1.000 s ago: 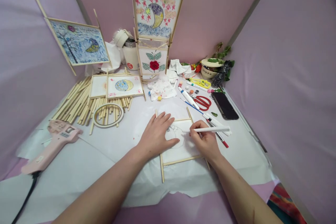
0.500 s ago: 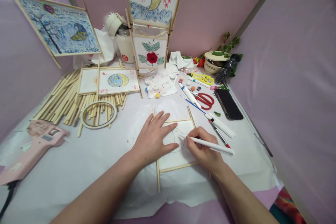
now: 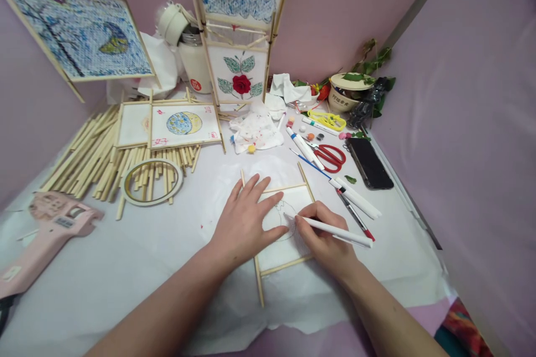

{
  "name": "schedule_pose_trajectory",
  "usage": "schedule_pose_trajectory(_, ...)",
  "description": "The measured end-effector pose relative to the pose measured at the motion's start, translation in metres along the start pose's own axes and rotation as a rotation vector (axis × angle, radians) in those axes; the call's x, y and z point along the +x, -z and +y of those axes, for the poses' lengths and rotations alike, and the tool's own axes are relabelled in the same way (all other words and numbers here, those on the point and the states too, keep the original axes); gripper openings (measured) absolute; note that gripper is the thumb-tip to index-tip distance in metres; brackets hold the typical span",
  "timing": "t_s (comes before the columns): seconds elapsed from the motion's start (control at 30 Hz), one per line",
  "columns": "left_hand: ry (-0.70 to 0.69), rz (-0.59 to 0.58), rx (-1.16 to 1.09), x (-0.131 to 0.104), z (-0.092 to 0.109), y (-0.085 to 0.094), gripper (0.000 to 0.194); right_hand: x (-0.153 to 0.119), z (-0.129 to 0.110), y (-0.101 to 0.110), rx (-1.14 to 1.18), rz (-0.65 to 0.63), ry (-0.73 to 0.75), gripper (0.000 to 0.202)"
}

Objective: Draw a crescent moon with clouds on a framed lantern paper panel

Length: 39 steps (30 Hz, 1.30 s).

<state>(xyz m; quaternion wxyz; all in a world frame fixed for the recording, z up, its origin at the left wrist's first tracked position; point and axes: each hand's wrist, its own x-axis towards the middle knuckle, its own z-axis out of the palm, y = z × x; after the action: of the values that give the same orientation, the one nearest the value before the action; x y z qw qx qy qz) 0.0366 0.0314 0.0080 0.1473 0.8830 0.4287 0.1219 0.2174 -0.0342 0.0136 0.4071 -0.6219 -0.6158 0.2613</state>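
Note:
A small frame of wooden sticks (image 3: 287, 265) with white paper (image 3: 274, 252) stretched in it lies on the covered table. Thin outlines of a roundish drawing (image 3: 280, 213) show on the paper. Across the frame's left side rests my left hand (image 3: 245, 217), flat with its fingers spread. My right hand (image 3: 324, 234) pinches a white pen (image 3: 339, 231), its tip on or just above the drawing. The lower right of the paper is hidden under my right hand.
Left are a pink glue gun (image 3: 54, 234), a tape roll (image 3: 125, 189) and many wooden sticks (image 3: 79, 150). Decorated frames (image 3: 238, 78) stand behind. Right lie red-handled scissors (image 3: 335, 157), a marker (image 3: 355, 198), a phone (image 3: 371, 163) and a lidded bowl (image 3: 341, 97).
The camera view has shifted slightly, so the background sits lower-left to higher in the picture. The pen tip has moved a little up and left over the drawing; both hands keep their pose.

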Motion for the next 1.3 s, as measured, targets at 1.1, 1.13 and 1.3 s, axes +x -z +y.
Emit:
schedule_pose_trajectory(1.1,-0.019,0.028,0.008,-0.0005,0.0,-0.0013,0.059,0.0013,0.002,-0.0001,0.022,-0.012,-0.037,0.016)
schedule_pose_trajectory(1.13,-0.02,0.027,0.007,-0.0006,0.0,-0.0011,0.059,0.0013,0.0022,-0.0001,0.022,-0.012,-0.038,0.016)
schedule_pose_trajectory(1.3,-0.016,0.029,-0.003,-0.0005,0.0003,-0.0007,0.058,0.0014,0.0029,-0.0001,0.016,-0.015,-0.033,0.017)
